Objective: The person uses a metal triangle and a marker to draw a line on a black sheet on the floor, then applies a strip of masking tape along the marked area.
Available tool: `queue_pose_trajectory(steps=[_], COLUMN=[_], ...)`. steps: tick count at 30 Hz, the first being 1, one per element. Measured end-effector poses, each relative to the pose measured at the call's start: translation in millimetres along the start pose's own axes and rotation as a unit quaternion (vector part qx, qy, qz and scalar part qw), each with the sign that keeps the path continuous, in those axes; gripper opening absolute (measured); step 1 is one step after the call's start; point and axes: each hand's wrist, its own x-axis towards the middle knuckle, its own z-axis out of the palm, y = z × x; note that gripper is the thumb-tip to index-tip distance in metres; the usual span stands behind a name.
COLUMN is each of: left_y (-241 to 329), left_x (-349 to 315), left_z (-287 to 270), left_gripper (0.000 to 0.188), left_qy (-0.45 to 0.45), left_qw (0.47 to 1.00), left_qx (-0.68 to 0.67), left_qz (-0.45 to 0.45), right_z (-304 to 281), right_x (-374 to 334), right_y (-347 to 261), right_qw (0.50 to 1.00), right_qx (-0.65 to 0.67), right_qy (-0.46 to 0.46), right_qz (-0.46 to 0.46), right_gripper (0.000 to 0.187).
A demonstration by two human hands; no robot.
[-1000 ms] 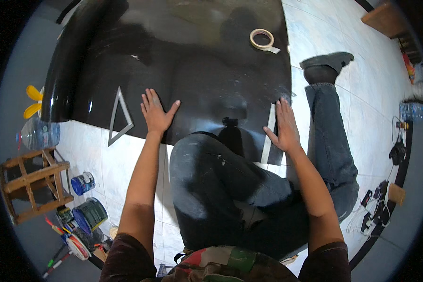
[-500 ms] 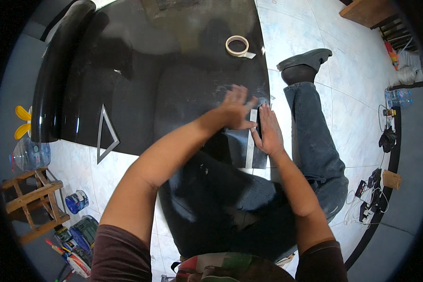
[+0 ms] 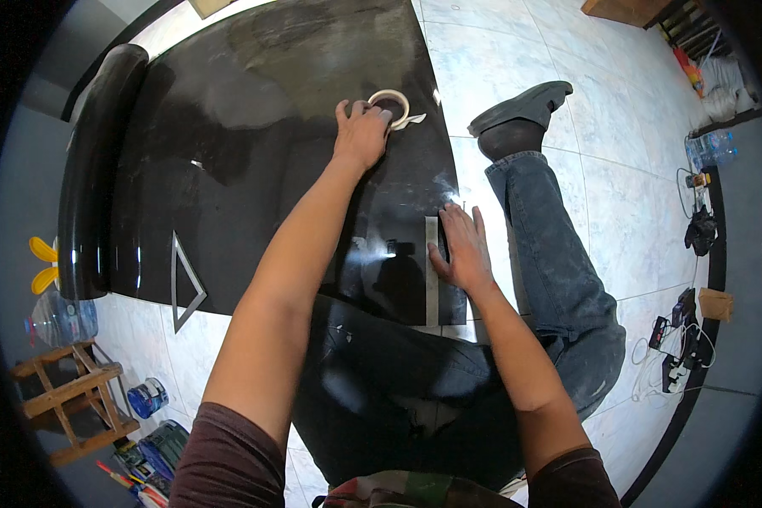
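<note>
At the far side of a glossy black sheet, my left hand has its fingers closed on the left rim of a roll of masking tape. A short loose end of tape sticks out at the roll's lower right. Nearer to me, my right hand lies flat at the sheet's right edge with the fingers stretched out. Its thumb touches or nearly touches a narrow pale strip that runs along that edge; I cannot tell whether it is tape or a ruler. A grey set square lies at the near left edge.
The sheet's left side is rolled into a thick tube. My outstretched leg is on the tiled floor to the right. A wooden stool, a water jug and a blue tub stand at left; cables and power strips lie far right.
My left hand has gone from beside my right hand forward and left to the tape roll, and has closed on it. My right hand stays at the sheet's edge; the view has shifted.
</note>
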Motion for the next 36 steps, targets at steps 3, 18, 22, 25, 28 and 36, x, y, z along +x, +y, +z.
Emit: queue_pose_trajectory(steps=[3,18,22,25,28,36], left_y=[14,22,3,3,9,7], left_x=[-19,-14,-26,-50,-79,-107], left_z=[5,-50,-91,-114,-113,-103], left_gripper=[0.027,0.022,0.022,0.028,0.028,0.024], left_qy=[-0.020,0.166,0.216,0.181,0.150,0.132], left_qw=[1.000,0.983,0.956,0.915,0.850,0.855], left_qx=[-0.018,-0.074,-0.197,-0.356,-0.495,-0.499], left_qz=[0.004,0.010,-0.019,-0.054,-0.101,-0.053], right_z=[-1,10,-4,-18,-21,-53], right_x=[22,74,89,102,99,101], right_y=[0,3,4,12,15,-51], right_qw=[0.998,0.991,0.980,0.949,0.922,0.850], right_qx=[0.008,-0.046,0.022,0.107,0.210,0.405], right_qy=[0.030,0.030,-0.083,-0.148,-0.133,-0.021], right_qz=[0.049,0.123,0.181,0.258,0.296,0.337], right_gripper=[0.040,0.065,0.064,0.089,0.101,0.072])
